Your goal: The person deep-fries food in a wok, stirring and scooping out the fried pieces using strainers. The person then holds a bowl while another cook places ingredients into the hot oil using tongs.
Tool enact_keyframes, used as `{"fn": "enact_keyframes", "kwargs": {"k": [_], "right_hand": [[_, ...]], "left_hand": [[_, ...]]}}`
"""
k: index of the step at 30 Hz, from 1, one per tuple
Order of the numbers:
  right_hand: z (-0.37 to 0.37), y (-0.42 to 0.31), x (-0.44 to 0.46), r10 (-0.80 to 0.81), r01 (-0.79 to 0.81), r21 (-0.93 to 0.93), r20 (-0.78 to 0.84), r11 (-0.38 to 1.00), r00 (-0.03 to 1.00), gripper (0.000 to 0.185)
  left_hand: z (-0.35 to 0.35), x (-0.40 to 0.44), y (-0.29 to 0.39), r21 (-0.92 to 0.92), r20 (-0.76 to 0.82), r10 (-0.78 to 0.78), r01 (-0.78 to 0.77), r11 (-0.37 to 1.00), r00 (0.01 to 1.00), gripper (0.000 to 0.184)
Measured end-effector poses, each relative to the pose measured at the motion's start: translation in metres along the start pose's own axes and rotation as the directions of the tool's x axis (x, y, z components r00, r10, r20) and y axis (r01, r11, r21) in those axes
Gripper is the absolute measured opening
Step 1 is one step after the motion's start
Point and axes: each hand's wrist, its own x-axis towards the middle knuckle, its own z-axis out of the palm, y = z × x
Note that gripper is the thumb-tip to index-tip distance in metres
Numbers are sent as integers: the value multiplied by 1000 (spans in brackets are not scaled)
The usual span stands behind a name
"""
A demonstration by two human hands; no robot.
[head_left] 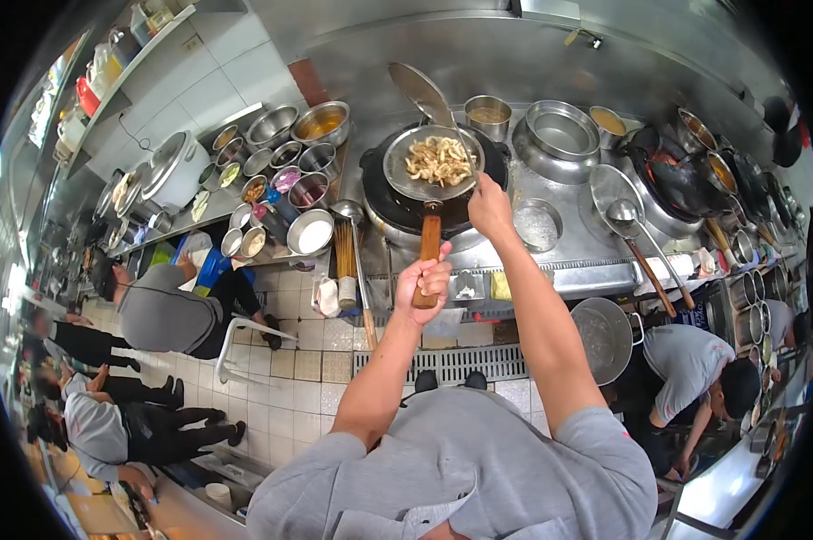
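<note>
My left hand (423, 284) is wrapped round the wooden handle (431, 236) of a round strainer (395, 171). Pale, sliced food (439, 160) lies in the strainer, which is over a black wok (377, 193) on the stove. My right hand (490, 205) is closed at the strainer's right side, on the thin handle of a ladle or second skimmer. That handle runs up and left to a round, flat metal head (420, 92) above the wok's back edge.
Bowls and pots of ingredients, including a white-filled bowl (312, 232), crowd the left counter. A ladle (363, 279) leans at the counter's edge. Right are a water pan (537, 225), skimmer (615, 193) and large pot (604, 340). Co-workers (168, 306) are left; another (690, 360) bends at right.
</note>
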Motion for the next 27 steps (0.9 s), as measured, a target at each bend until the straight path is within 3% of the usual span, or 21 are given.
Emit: {"fn": "enact_keyframes", "kwargs": {"k": [5, 8, 12, 16, 18, 21, 24, 27], "right_hand": [[4, 12, -22, 9, -9, 5, -42, 1000, 999, 39], [-2, 33, -23, 25, -26, -8, -69, 1000, 997, 40], [-55, 59, -58, 7, 7, 73, -187, 997, 982, 39], [-82, 124, -129, 181, -193, -15, -273, 981, 945, 38], [-91, 128, -160, 419, -433, -53, -171, 900, 892, 37], [-80, 140, -188, 539, -546, -10, -152, 837, 829, 36], [-51, 164, -202, 339, -382, -75, -325, 921, 883, 36], [-40, 134, -204, 461, -377, 323, -241, 868, 854, 35]], "left_hand": [[0, -1, -8, 88, 31, 3, -6, 996, 1000, 39], [6, 4, -2, -38, 30, -27, 28, 999, 999, 40], [-3, 4, -1, 69, 29, 19, -21, 997, 999, 43], [8, -4, 8, -8, 24, 53, -53, 999, 998, 46], [12, -11, 13, 29, 8, 50, -50, 998, 999, 44], [19, -21, 24, 31, 10, 44, -44, 999, 999, 45], [29, -35, 44, 29, 15, 18, -18, 999, 1000, 44], [39, -51, 69, 34, 4, -3, 3, 999, 1000, 46]]}}
